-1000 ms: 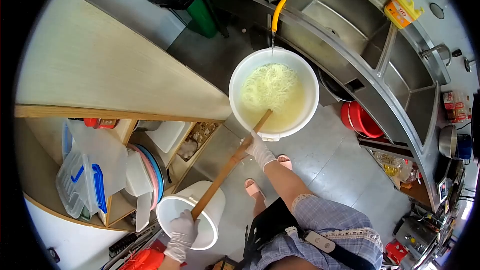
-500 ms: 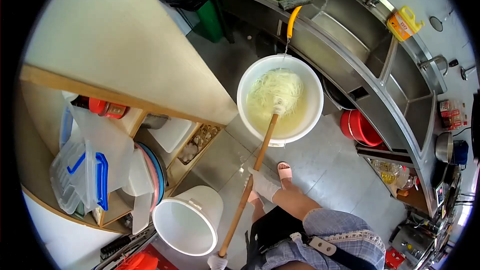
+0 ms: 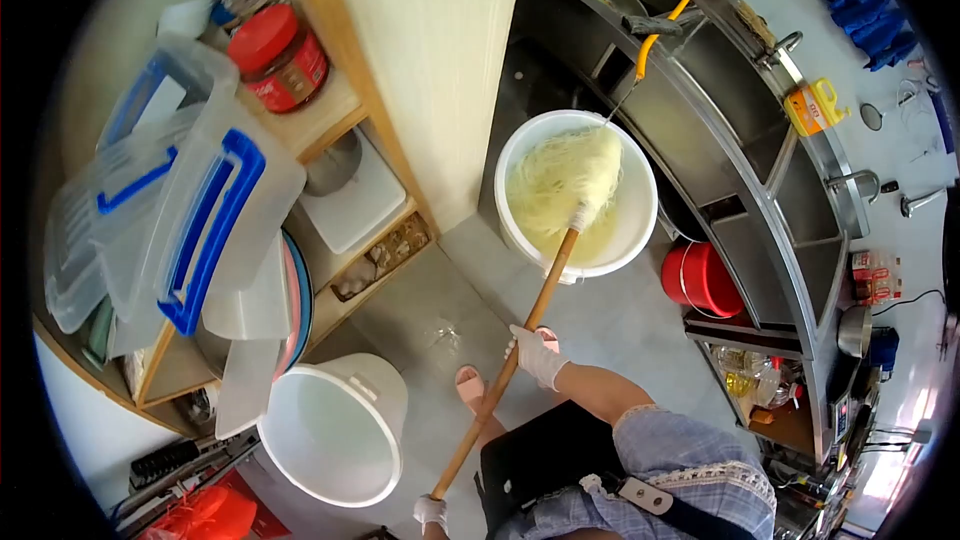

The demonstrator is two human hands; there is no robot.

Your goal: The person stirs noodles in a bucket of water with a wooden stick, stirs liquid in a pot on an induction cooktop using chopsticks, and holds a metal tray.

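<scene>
A mop with a long wooden handle (image 3: 505, 372) slants down into a white bucket (image 3: 503, 175). Its pale, stringy head (image 3: 595, 165) is bunched near the bucket's right side, with loose strands trailing in yellowish water. My right hand (image 3: 538, 358), in a white glove, wraps round the middle of the handle. Down at the bottom of the view, my left hand (image 3: 431, 511), also gloved, closes round the handle's upper end. From a yellow hose (image 3: 645, 55), a thin stream of water runs down into the bucket beside the mop head.
A second white bucket (image 3: 390, 430) leans at the lower left, below a wooden shelf unit (image 3: 455, 90) with plastic boxes and a red-lidded jar (image 3: 280, 58). Steel sinks (image 3: 720, 70) line the right, with a red bucket (image 3: 700, 280) beneath. The tile floor (image 3: 430, 315) has wet spots.
The mop head has gone from spread in the water to bunched towards the bucket's right side, near the stream. Both hands keep hold of the handle. My view has turned, bringing the shelf closer.
</scene>
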